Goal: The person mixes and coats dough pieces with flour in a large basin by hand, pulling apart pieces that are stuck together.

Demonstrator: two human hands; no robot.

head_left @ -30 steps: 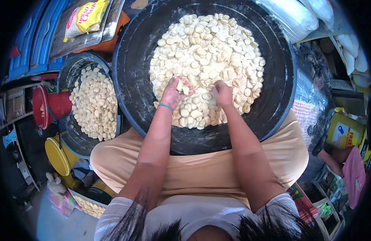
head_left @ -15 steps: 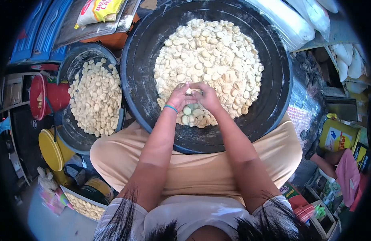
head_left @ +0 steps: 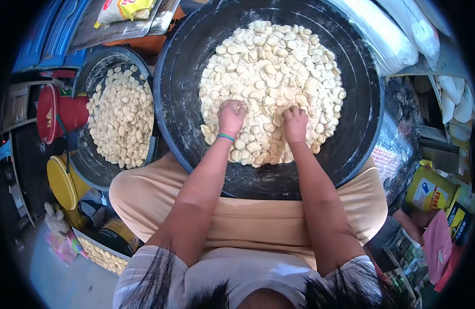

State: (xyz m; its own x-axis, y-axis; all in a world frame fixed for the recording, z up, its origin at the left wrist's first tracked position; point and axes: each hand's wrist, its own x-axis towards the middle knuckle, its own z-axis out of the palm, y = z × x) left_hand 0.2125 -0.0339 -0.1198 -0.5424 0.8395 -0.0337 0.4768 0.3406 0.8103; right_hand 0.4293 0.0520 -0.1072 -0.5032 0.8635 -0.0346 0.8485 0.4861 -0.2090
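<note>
A wide black tub [head_left: 183, 98] rests at my lap, with a heap of pale, flour-dusted round pieces [head_left: 271, 67] in it. My left hand [head_left: 231, 117] is on the left part of the heap, palm down, a teal band at its wrist. Its fingers are curled, and whatever they hold is hidden. On the lower right part of the heap lies my right hand [head_left: 295, 123], back up, fingers bent down onto the pieces. Any piece under its fingertips is hidden. The two hands are apart.
A smaller dark tub [head_left: 85, 154] of similar pieces stands at the left, beside a red bucket [head_left: 73, 112] and a yellow lidded bucket [head_left: 62, 183]. Filled plastic bags [head_left: 386, 41] lie at upper right. Another person's arm [head_left: 408, 226] shows at lower right.
My hands were apart, then came together over the heap around small pieces. Now they are separated again, both lowered onto the heap, my right hand further right.
</note>
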